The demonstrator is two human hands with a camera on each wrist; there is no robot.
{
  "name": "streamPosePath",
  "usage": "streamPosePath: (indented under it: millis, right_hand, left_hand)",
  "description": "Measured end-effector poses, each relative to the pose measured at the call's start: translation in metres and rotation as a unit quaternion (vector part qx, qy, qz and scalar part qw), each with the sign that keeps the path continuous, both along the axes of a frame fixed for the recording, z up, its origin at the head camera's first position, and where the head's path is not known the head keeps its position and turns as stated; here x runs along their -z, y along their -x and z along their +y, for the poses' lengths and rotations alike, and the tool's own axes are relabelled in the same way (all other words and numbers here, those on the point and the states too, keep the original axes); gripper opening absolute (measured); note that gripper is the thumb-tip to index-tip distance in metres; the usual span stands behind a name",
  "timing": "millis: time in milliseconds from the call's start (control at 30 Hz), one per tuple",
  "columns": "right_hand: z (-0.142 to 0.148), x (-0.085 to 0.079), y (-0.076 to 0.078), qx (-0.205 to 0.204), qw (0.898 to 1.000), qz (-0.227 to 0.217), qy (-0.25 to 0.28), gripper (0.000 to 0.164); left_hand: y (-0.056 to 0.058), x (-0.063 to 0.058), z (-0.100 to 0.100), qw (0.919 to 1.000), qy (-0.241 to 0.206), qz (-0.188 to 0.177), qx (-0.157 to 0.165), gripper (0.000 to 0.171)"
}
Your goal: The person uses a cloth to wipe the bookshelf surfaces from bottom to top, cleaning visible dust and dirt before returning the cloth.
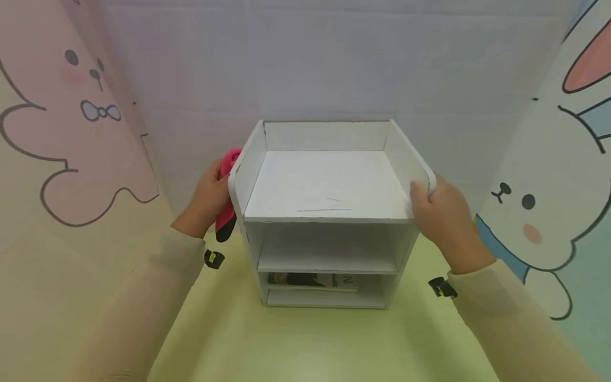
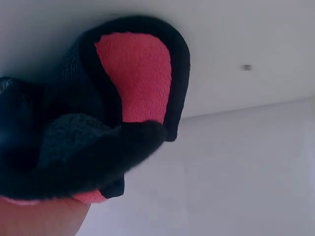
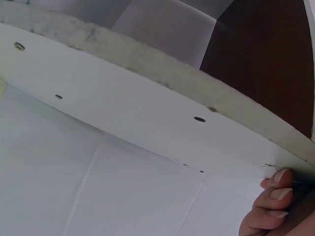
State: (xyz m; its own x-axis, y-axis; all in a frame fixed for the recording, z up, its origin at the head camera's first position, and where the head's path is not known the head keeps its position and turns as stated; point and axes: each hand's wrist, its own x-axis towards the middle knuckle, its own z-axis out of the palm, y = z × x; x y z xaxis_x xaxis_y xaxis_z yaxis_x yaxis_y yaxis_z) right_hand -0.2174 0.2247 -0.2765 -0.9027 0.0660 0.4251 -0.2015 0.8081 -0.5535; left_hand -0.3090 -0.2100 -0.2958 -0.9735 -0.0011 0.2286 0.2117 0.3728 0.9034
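Observation:
A white desktop shelf (image 1: 329, 185) with a walled top and two compartments below stands on the table in the head view. My left hand (image 1: 205, 197) holds a pinkish-red cloth (image 1: 226, 215) with black edging against the shelf's left side. Folded cloth fills much of the left wrist view, its black border (image 2: 179, 73) beside the white panel. On the opposite side, my right hand (image 1: 445, 215) grips the right side panel (image 1: 409, 154), thumb inside. In the right wrist view, its fingers (image 3: 270, 209) curl against the panel's outer face, which has small screw holes.
Inside the lowest compartment lies a flat printed book or magazine (image 1: 310, 280). The yellow-green table (image 1: 315, 345) extends in front of the shelf. A pale cloth backdrop (image 1: 334, 63) hangs behind it, with cartoon-printed panels on both sides.

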Motion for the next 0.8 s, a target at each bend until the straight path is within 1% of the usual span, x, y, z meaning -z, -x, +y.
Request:
streamPosePath:
  millis: [100, 167, 267, 333, 467, 633, 700, 800]
  right_hand:
    - [0.000, 0.000, 0.000, -0.004, 1.000, 0.003, 0.004, 0.055]
    - [0.000, -0.001, 0.000, -0.006, 1.000, 0.006, 0.005, 0.055]
    - [-0.001, -0.001, 0.000, -0.010, 1.000, 0.009, 0.007, 0.056]
    - [-0.001, -0.001, -0.001, -0.010, 1.000, 0.012, 0.006, 0.056]
    - [-0.001, -0.001, -0.001, -0.009, 1.000, 0.019, 0.002, 0.054]
    - [-0.002, -0.001, 0.000, -0.010, 1.000, 0.020, 0.000, 0.054]
    - [-0.002, -0.001, 0.000, -0.008, 1.000, 0.019, -0.001, 0.054]
    - [0.000, -0.001, -0.001, -0.002, 1.000, 0.014, -0.004, 0.054]
  left_hand:
    - [-0.008, -0.022, 0.003, 0.9995, -0.019, 0.023, -0.013, 0.041]
    - [-0.013, -0.034, 0.004, 0.9989, -0.023, 0.032, -0.024, 0.038]
    - [-0.020, -0.046, 0.005, 0.9988, -0.016, 0.032, -0.034, 0.038]
    - [-0.024, -0.052, 0.004, 0.9989, -0.015, 0.029, -0.034, 0.039]
    - [-0.032, -0.056, 0.000, 0.9988, -0.006, 0.036, -0.032, 0.037]
    - [-0.045, -0.056, -0.013, 0.9976, 0.027, 0.053, -0.035, 0.035]
    - [-0.051, -0.055, -0.017, 0.9975, 0.030, 0.053, -0.036, 0.035]
    - [-0.061, -0.053, -0.014, 0.9981, 0.032, 0.043, -0.032, 0.035]
